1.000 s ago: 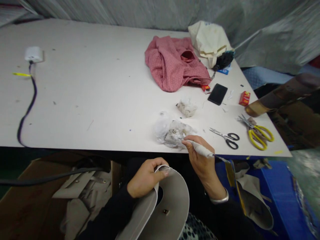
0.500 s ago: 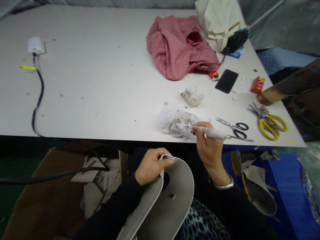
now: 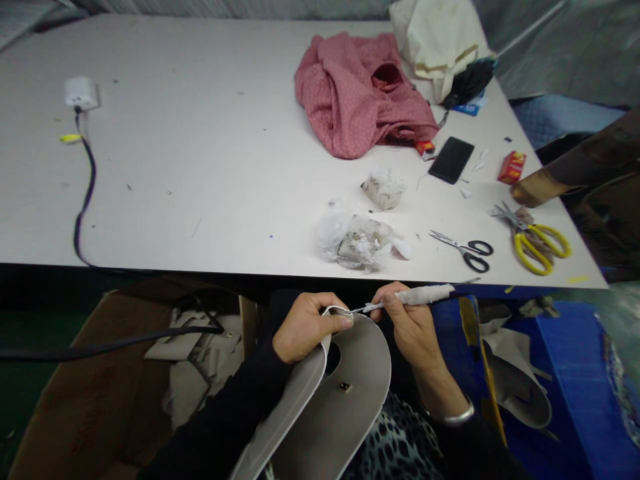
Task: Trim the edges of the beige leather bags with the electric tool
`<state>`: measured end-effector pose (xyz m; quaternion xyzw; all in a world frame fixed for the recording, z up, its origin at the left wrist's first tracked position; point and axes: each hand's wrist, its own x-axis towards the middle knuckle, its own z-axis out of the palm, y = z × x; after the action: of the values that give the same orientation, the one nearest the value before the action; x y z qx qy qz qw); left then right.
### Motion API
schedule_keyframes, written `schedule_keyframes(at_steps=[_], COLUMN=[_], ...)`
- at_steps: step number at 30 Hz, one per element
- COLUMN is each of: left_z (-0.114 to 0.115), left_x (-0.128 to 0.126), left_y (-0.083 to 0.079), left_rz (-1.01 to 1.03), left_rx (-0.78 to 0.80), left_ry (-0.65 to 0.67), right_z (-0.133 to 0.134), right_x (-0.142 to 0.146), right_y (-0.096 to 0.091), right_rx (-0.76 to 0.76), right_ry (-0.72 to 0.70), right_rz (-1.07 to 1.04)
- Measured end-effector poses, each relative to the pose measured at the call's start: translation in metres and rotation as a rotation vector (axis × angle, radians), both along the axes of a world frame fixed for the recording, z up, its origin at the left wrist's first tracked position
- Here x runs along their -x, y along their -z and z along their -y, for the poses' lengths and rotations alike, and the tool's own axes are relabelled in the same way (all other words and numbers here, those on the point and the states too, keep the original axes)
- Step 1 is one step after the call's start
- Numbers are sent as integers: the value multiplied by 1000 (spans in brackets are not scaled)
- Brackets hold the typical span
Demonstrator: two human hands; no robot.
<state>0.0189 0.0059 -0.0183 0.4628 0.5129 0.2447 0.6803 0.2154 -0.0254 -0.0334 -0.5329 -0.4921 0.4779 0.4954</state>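
My left hand [image 3: 307, 328] pinches the upper edge of a curved grey-beige leather-like bag piece [image 3: 364, 353], thumb on top. A small metal snap [image 3: 345, 387] shows on its inner face. In my right hand [image 3: 413, 330] is a thin metal tool with a white-wrapped handle [image 3: 427, 295]. Its tip meets the edge of the piece beside my left thumb; whether it goes in, I cannot tell. On the table ahead lie a crumpled plastic-wrapped lump [image 3: 360, 243] and a smaller wrapped lump [image 3: 384, 188].
Black-handled scissors [image 3: 467, 252] and yellow-handled scissors [image 3: 540, 243] lie at right, near a phone [image 3: 451, 160] and a red box [image 3: 512, 167]. A pink cloth [image 3: 355, 93] lies farther back. A cardboard box [image 3: 75, 393] with offcuts and a blue bin [image 3: 575, 373] flank me.
My right hand has brought the tool back from the plastic-wrapped lump, down and left to the edge of the bag piece. My left hand keeps its hold, barely shifted.
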Motion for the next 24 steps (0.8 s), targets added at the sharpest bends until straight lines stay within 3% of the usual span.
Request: schedule_keyframes(at_steps=[6,14,16,20,24], left_z=[4,8,7,4,1], left_x=[-1,-9,-8,-3,3], left_y=[2,7,9,10,6], left_rz=[33,187,210,243,199], left_rx=[22,197,224,249,189], left_ry=[3,53,37,-53,-116], right_z=[1,-14,-12,-7,-18], right_x=[-8,-19,-13,3,7], right_y=[-2,-2,4,12,8], right_rx=[-14,-9,-39,-116,-174], right_ry=[-80,-356,-293,129,352], right_rz=[64,43,-3,-76,74])
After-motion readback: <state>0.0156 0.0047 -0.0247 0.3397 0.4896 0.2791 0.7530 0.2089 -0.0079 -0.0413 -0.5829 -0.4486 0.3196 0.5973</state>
